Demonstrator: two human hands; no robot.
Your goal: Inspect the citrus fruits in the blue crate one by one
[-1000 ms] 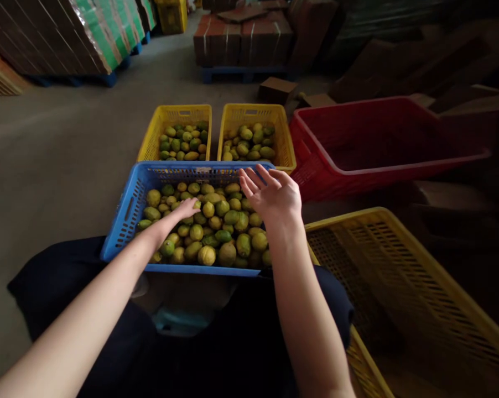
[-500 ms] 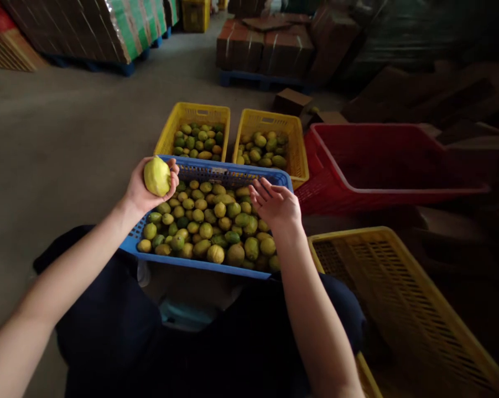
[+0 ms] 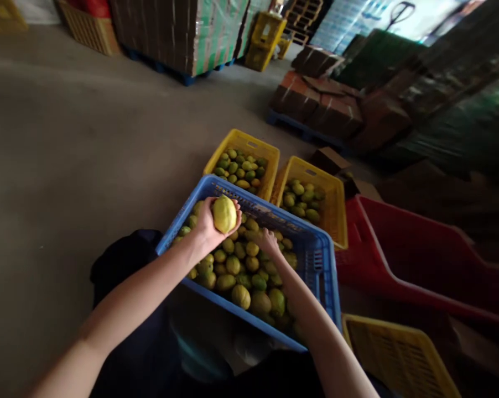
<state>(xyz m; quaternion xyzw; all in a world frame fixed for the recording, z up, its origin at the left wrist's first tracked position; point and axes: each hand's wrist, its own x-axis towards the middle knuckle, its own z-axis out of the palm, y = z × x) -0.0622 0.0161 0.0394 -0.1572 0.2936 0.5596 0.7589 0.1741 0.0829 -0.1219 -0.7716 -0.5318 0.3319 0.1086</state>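
My left hand (image 3: 210, 224) is curled around a big yellow lemon (image 3: 224, 214), holding it above the left part of a blue plastic crate (image 3: 249, 310). Many green and yellow lemons (image 3: 241, 297) fill the bottom of that crate. Down among them is my right hand (image 3: 269, 243), its fingers closed on a yellowish lemon (image 3: 253, 236) near the crate's middle. The fingertips of this hand are partly hidden and a little blurred.
Beyond the blue crate stand two yellow crates (image 3: 270, 149) with more lemons. A red tub (image 3: 369, 249) is at the right, and another yellow crate (image 3: 399, 337) at the lower right. Farther back are stacked cartons (image 3: 336, 113) on a blue pallet and a wrapped stack (image 3: 216, 33).
My right hand has gone from palm-up and open above the crate to down among the lemons, fingers closed. My left hand keeps its lemon, now over the crate. The camera view has turned.
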